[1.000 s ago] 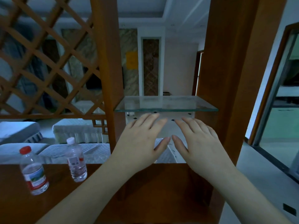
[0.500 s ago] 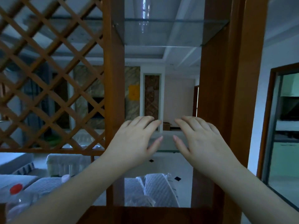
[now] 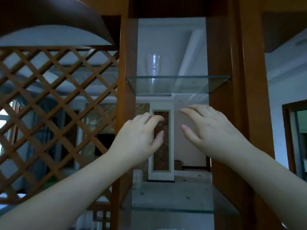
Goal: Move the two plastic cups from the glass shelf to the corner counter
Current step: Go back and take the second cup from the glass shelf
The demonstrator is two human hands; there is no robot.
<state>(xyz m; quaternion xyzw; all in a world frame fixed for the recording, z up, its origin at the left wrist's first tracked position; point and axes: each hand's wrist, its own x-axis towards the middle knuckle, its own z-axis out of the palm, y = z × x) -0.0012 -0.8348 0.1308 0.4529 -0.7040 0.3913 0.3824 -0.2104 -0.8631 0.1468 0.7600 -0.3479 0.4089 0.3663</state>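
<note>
A clear plastic cup (image 3: 152, 65) stands upright on the upper glass shelf (image 3: 191, 80), toward its left side. It may be two cups stacked; I cannot tell. My left hand (image 3: 138, 138) is raised below the shelf, fingers apart and slightly curled, holding nothing. My right hand (image 3: 211, 130) hovers beside it to the right, also empty with spread fingers. Both hands are well under the shelf and apart from the cup.
Wooden posts (image 3: 221, 97) flank the shelf bay on both sides. A wooden lattice screen (image 3: 54, 117) fills the left. A lower glass shelf (image 3: 169, 210) sits near the bottom. A doorway (image 3: 297, 138) opens at the right.
The view has tilted upward, bringing the upper glass shelf and the cup into sight. Both hands have risen with it and stay open and side by side.
</note>
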